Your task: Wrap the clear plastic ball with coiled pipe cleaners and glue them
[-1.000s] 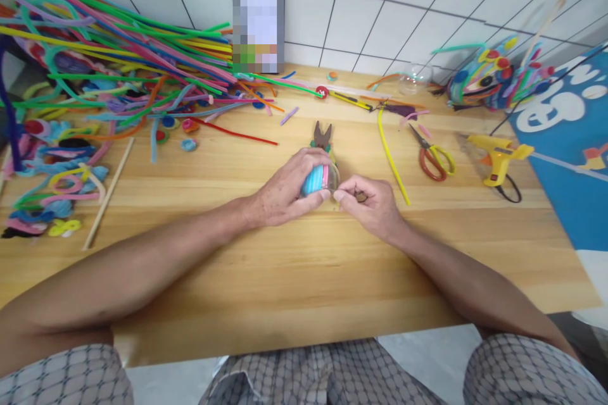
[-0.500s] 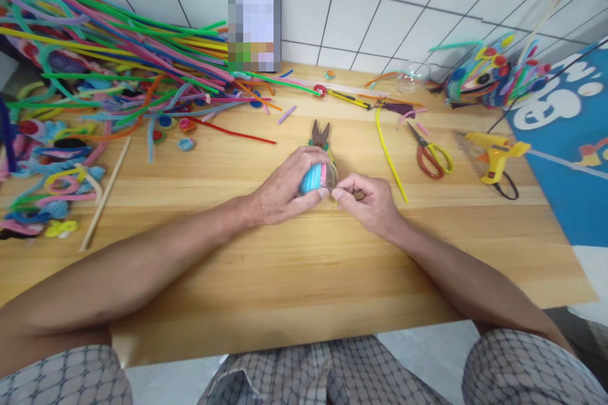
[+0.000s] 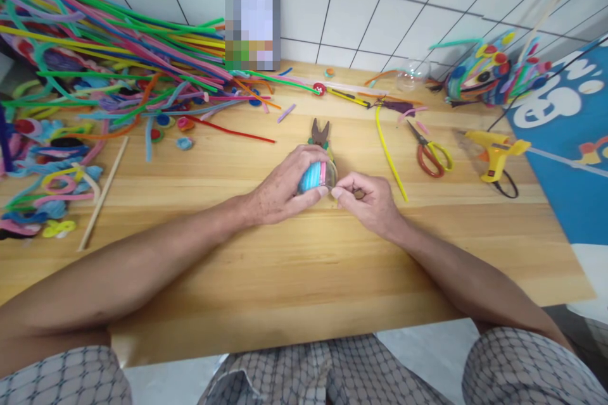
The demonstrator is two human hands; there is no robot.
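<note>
The left hand [image 3: 280, 190] curls round the ball [image 3: 313, 178], which is banded in blue with a pink strip (its right end looks clear) and sits over the wooden table [image 3: 285, 278]. Just right of the ball, the right hand [image 3: 370, 202] has thumb and forefinger pressed together at its edge; whether they pinch something thin, I cannot tell. Pliers [image 3: 320, 133] lie just beyond the ball, jaws apart. To its right are a yellow stem [image 3: 390, 155], then scissors [image 3: 430, 155] and, farther off, a glue gun [image 3: 496, 150]; well to its left, fuzzy stems [image 3: 133, 38] pile up.
</note>
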